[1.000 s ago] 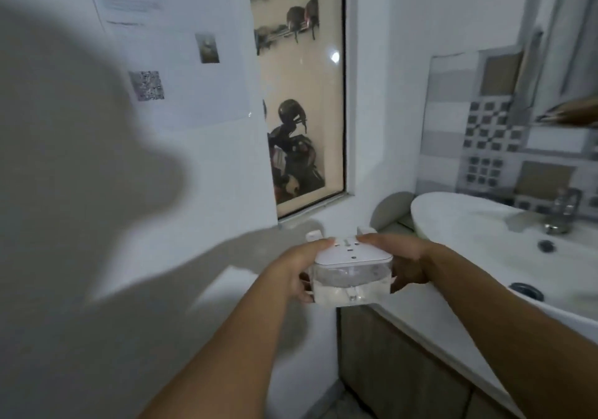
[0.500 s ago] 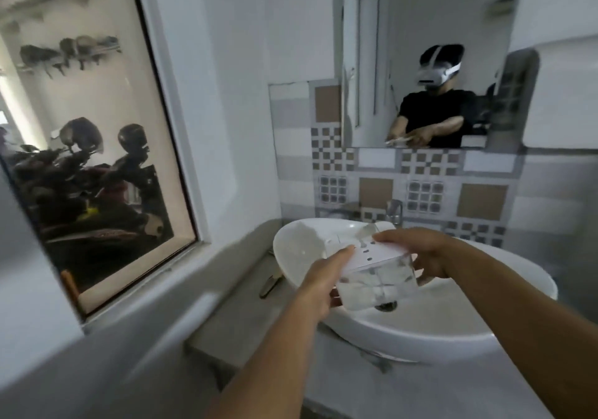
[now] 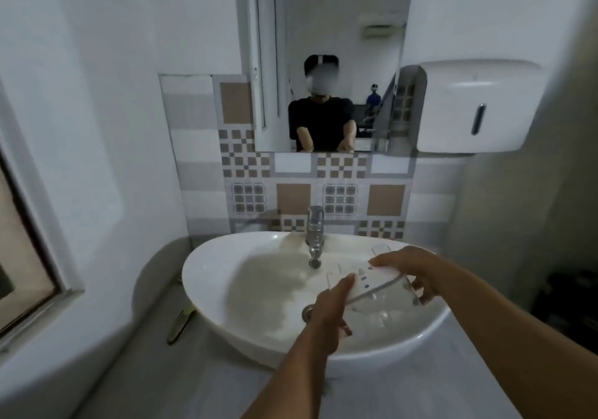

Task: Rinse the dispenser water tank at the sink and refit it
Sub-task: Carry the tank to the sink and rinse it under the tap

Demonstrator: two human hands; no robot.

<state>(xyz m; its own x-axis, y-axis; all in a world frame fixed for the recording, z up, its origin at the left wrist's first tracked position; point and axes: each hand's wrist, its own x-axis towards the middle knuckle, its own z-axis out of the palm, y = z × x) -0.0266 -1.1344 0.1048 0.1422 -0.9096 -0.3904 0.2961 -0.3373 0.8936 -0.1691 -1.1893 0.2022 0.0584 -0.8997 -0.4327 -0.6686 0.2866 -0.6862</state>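
One white oval basin [image 3: 207, 276] sits on a grey counter [image 3: 200, 383], with one chrome tap [image 3: 315, 234] rising at its back rim and one drain [image 3: 307, 312] in its floor, partly hidden behind the left wrist. Behind the tap runs a band of patterned tiles [image 3: 293, 198] in brown, grey and white, and above it one mirror [image 3: 326, 62] reflecting a person in a black top. One white wall dispenser [image 3: 472, 108] hangs to the right of the mirror, well above the basin. One framed window [image 3: 22, 256] shows at the far left. One slim yellowish object [image 3: 181, 321], too blurred to identify, lies on the counter just beside the basin's left wall.

The water tank [image 3: 372, 289], a clear box with a white lid, is held over the right half of the basin, tilted so its left end is lower, in front of and to the right of the tap spout. Nothing stands between tank and spout.

Two bare forearms reach in from the lower right. The left hand [image 3: 330, 311] grips the tank's near-left end, thumb laid on the lid and fingers curled beneath. The right hand [image 3: 411, 273] grasps the far-right end, thumb along the lid's top edge and fingers wrapped under the clear body. Both wrists are roughly straight, and the left forearm crosses the basin's front rim.
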